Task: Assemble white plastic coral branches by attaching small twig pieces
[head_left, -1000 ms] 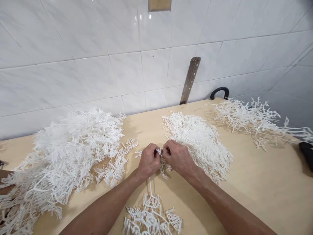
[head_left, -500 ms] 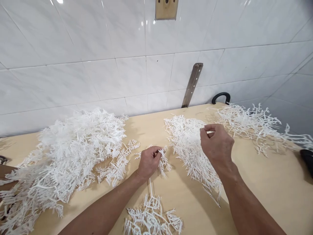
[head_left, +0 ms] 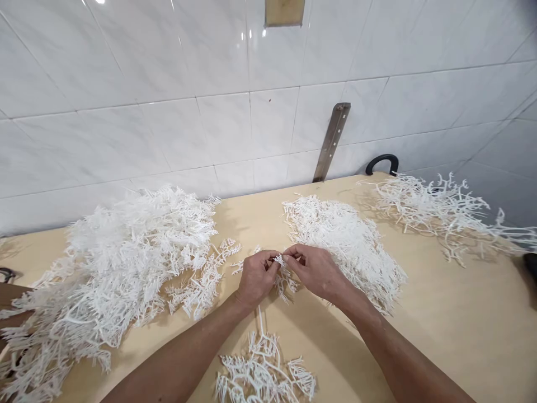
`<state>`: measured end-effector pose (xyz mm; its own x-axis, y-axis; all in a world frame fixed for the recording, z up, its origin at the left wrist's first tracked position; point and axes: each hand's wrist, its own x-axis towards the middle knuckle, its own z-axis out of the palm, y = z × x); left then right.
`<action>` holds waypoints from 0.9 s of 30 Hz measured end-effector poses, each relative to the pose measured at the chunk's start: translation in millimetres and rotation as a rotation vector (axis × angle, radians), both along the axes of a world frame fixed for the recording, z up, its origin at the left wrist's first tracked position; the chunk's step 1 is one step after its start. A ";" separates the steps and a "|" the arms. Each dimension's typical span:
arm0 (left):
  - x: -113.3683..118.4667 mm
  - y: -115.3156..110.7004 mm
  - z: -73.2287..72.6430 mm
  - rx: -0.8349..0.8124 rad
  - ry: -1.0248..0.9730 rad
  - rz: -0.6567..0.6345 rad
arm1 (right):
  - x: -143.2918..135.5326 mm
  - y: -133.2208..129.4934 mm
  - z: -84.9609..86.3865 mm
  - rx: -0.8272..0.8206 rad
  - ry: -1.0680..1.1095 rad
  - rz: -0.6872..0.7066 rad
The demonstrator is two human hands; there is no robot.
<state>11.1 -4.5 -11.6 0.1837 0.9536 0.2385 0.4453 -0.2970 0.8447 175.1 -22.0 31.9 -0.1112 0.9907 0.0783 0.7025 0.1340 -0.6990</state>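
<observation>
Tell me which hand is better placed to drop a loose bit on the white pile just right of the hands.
Right, I'd judge. The right hand is nearer the white pile, while the left hand is farther off, pinching a white sprig.

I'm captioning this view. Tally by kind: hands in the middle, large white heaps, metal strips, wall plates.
Left hand, right hand: 2
Left heap, middle heap, right heap: 3
Metal strip: 1
Wall plate: 1
Total: 7
</observation>
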 end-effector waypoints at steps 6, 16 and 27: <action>-2.8 0.6 -4.0 0.177 0.173 0.030 | -1.0 1.8 -4.0 -0.058 0.073 -0.020; -6.3 3.5 -7.4 0.367 0.345 -0.033 | -5.7 6.3 -25.2 -0.152 0.287 -0.035; -7.7 6.4 -9.7 0.248 0.159 -0.114 | -6.0 8.0 -22.0 -0.283 0.495 -0.067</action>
